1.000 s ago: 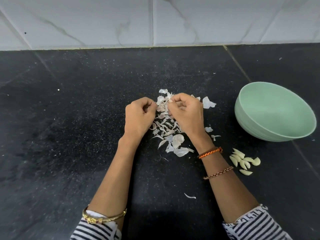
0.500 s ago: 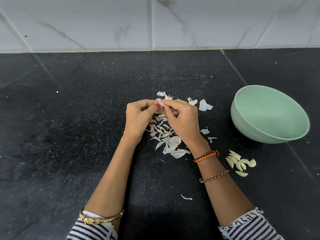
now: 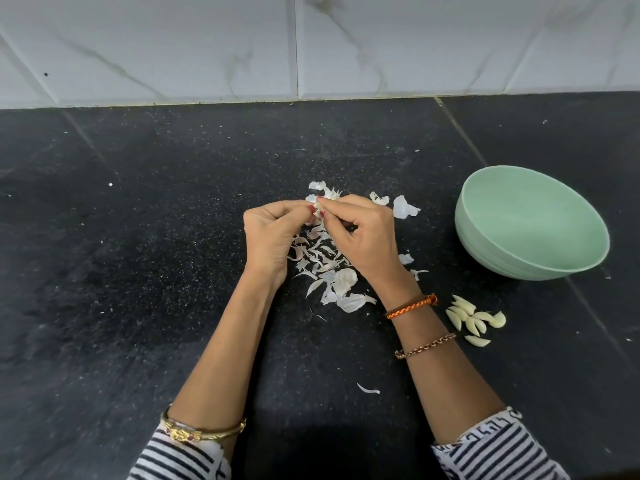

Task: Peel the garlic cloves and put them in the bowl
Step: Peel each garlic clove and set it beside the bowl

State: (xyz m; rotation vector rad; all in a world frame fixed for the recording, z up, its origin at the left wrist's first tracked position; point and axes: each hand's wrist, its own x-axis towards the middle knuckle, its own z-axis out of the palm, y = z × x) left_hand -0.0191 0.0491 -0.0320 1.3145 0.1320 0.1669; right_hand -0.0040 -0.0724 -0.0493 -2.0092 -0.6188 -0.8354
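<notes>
Fingers: fingertips (image 3: 313, 210) of both hands meeting at frame centre, pinched together on one small garlic clove (image 3: 317, 205).
Left hand (image 3: 272, 233): curled, thumb and forefinger gripping the clove from the left.
Right hand (image 3: 363, 233): curled, thumb and forefinger gripping the same clove from the right.
Peel scraps (image 3: 332, 268): pale papery heap directly beneath and between the hands, spread on the worktop (image 3: 156, 271); one stray sliver (image 3: 367, 389) lower centre.
Peeled cloves (image 3: 472, 320): small cluster lying on the worktop at right of the right wrist, outside the bowl.
Bowl (image 3: 485, 244): pale green, at right of frame, above the cluster; no cloves visible inside.
Wrists: orange braided band (image 3: 412, 305) and chain bracelet (image 3: 426, 346) on right; gold bangle (image 3: 204, 433) on left.
Background: white marbled wall tiles (image 3: 207, 46) along upper frame.
</notes>
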